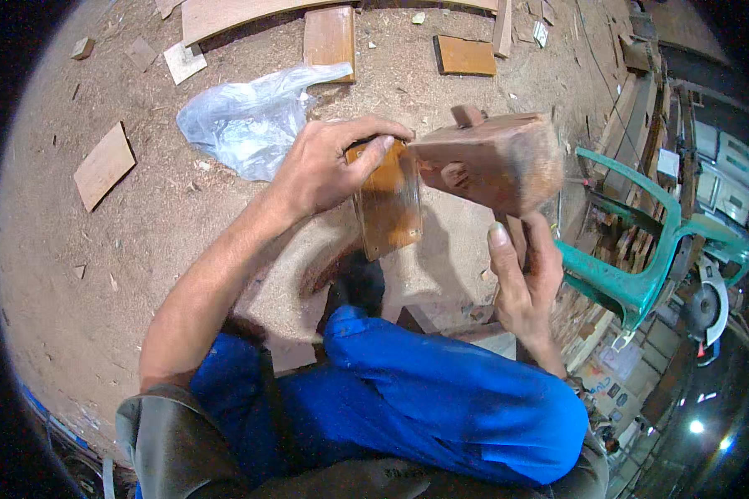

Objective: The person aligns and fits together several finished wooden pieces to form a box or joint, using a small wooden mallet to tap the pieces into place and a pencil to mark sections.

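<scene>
My left hand (pixel 316 166) grips the top end of a glossy brown wooden board (pixel 391 204), thumb on its face and fingers over the upper edge. The board is a small varnished panel with little holes near its lower corners. My right hand (pixel 524 287) is closed round the handle of a large wooden mallet (pixel 487 166). Its blocky head is held up just right of the board, close to its top edge. The frame does not make plain whether they touch. The right fingers are partly hidden behind the handle.
A crumpled clear plastic bag (pixel 250 121) lies on the sawdust-strewn ground. Varnished pieces (pixel 466 56) and a plain wood offcut (pixel 105 166) lie around. At the right are a green plastic chair (pixel 641 287) and a circular saw (pixel 707 308).
</scene>
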A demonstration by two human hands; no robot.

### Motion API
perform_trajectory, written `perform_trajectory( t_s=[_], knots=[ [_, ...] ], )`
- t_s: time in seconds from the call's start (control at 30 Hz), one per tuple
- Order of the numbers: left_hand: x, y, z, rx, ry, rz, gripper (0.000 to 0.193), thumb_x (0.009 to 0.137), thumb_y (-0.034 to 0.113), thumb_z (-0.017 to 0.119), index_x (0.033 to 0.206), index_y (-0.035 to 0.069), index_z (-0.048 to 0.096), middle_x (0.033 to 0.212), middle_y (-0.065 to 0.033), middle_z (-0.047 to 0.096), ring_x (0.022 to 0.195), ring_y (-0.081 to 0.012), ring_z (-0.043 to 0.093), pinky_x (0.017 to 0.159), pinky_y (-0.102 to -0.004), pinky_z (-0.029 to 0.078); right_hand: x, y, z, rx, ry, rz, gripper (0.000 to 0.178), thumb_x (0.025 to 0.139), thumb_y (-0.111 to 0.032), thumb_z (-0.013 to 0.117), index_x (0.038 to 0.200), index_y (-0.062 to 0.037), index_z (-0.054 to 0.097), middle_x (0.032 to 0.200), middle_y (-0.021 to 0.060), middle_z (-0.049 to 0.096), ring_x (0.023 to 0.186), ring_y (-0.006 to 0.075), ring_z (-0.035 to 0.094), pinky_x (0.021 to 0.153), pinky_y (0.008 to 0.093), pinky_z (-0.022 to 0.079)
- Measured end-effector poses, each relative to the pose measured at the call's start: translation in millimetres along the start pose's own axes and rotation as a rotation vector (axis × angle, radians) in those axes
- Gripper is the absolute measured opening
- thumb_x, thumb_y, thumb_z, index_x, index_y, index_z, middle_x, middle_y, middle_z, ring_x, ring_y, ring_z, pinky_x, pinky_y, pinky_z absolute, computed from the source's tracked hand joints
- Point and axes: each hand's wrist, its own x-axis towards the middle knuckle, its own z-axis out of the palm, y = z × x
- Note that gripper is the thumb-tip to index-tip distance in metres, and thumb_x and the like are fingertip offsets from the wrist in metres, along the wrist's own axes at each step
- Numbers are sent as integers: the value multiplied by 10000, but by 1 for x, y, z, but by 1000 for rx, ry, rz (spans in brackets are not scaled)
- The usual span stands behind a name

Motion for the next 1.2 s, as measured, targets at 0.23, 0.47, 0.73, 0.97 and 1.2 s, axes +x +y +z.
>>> perform_trajectory(
  t_s=[0.23, 0.47, 0.73, 0.97, 1.2],
  knots=[
    [-18, 3, 15, -79, 94, -30, 211, 931, 143, 685, 1114, 45, 722, 1090, -136, 752, 1006, -301, 731, 872, -388, 570, -30, 41, 12, 112, 191, -33, 395, 970, -94, 628, 1337, 28, 550, 905, 60, 621, 772, 142, 572, 675, 292, 459],
    [-37, -6, 31, 64, 66, 68, 246, 863, 153, 758, 1099, 93, 725, 1070, -113, 752, 941, -291, 714, 833, -384, 558, -117, 148, 27, 424, 187, 151, 314, 937, -111, 603, 1223, 15, 579, 992, 82, 607, 855, 180, 547, 705, 346, 450],
    [-52, -7, 44, 60, 116, 149, 287, 796, 81, 762, 1077, 96, 711, 1099, -85, 733, 1033, -288, 687, 895, -419, 543, -82, 134, 68, 736, 413, 558, 171, 983, -165, 626, 1103, -60, 565, 729, -29, 452, 575, 57, 408, 465, 229, 335],
    [-44, -7, 51, -55, 209, 134, 190, 804, 116, 761, 982, 68, 716, 1002, -73, 734, 921, -275, 666, 832, -405, 518, -71, 92, 54, 789, 358, 442, 235, 1052, -286, 541, 1000, -58, 555, 707, 12, 466, 551, 112, 427, 442, 258, 323],
    [-47, 1, 51, -225, 174, -137, 151, 845, 106, 732, 994, 82, 721, 977, -80, 728, 905, -271, 650, 830, -393, 499, -84, 91, 22, 141, 144, 120, 332, 1052, -338, 531, 1107, -14, 575, 717, 55, 564, 566, 137, 479, 492, 277, 378]
  ],
)
